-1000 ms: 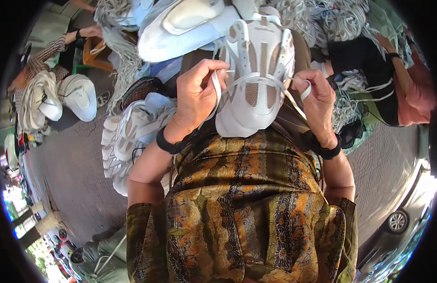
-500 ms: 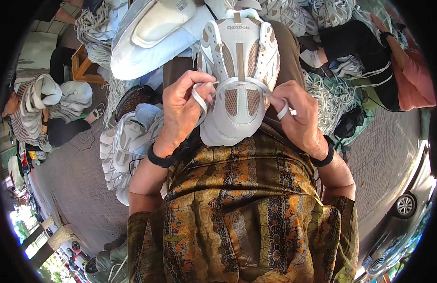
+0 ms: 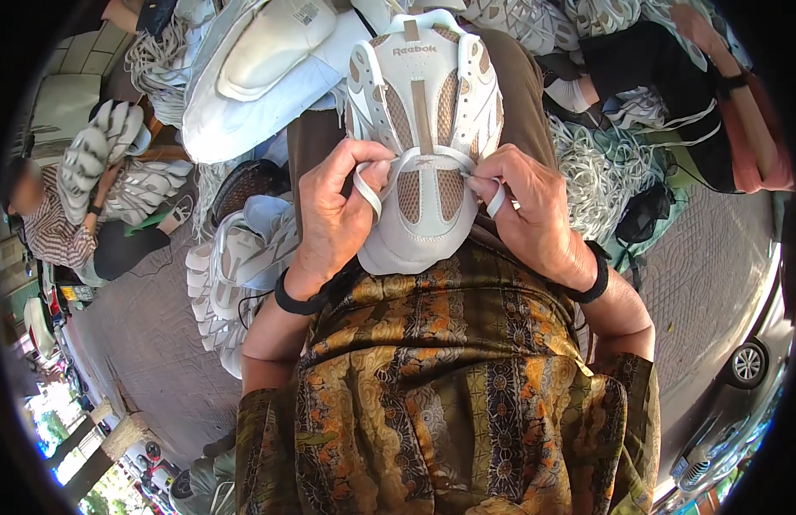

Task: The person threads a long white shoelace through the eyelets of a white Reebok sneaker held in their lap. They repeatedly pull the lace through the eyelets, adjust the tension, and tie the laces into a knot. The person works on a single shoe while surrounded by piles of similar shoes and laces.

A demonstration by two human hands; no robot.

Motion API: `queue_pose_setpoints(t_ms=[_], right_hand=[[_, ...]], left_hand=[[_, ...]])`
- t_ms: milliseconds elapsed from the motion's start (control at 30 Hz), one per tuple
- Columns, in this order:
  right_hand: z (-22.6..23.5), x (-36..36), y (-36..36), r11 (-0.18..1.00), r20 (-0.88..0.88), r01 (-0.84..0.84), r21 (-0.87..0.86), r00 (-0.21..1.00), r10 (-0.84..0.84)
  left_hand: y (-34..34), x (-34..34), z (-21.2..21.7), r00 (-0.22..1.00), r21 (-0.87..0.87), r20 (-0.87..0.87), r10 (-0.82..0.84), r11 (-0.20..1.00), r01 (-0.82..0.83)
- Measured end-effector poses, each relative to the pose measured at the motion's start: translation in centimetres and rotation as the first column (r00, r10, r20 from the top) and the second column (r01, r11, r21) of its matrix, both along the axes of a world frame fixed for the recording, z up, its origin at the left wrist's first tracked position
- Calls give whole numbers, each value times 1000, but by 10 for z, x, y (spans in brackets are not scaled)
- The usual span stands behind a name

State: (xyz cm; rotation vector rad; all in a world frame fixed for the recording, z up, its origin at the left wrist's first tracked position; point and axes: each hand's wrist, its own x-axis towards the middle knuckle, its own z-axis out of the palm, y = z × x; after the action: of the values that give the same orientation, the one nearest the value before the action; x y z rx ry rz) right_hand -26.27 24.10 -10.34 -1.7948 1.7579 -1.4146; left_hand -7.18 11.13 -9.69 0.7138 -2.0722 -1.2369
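A white and beige sneaker upper (image 3: 425, 225) lies across my lap, its toe toward me and its tongue (image 3: 415, 73) pointing away. A flat white shoelace (image 3: 434, 159) crosses the lowest eyelets just above the toe. My left hand (image 3: 336, 202) pinches one end of the lace at the left eyelet row, with a loop hanging from the fingers. On the other side, my right hand (image 3: 531, 210) pinches the opposite end close to the right eyelet row. The exact lace tips are hidden by the fingers.
Stacked white shoe uppers (image 3: 239, 275) lie left of my legs. A heap of white laces (image 3: 591, 184) is at the right, by a black bag (image 3: 643, 215). White shoe-shaped pieces (image 3: 273, 51) lie beyond. One co-worker (image 3: 59, 223) holds uppers at left; another person's arm (image 3: 746, 120) is at right.
My right hand has moved left, closer to the eyelets, and its lace loop looks smaller. The upper has shifted slightly left. The co-worker at left has raised a stack of uppers.
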Motion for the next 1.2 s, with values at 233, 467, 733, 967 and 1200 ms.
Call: queue_pose_setpoints(t_ms=[233,467,733,967,1200], right_hand=[[-1,-10,-11,992,164,104,66,980,-114],[3,5,4,991,206,-39,129,978,12],[0,-6,-8,994,179,56,92,981,-72],[2,-1,-12,996,-14,47,76,999,-46],[31,5,-19,986,-460,88,142,888,-13]], left_hand=[[0,-1,0,1000,78,-10,10,997,-9],[2,-1,-3,999,77,-11,38,996,-37],[4,-2,2,999,61,13,46,997,-47],[4,0,1,1000,88,-3,30,996,-30],[1,3,-5,999,94,-19,40,995,-38]])
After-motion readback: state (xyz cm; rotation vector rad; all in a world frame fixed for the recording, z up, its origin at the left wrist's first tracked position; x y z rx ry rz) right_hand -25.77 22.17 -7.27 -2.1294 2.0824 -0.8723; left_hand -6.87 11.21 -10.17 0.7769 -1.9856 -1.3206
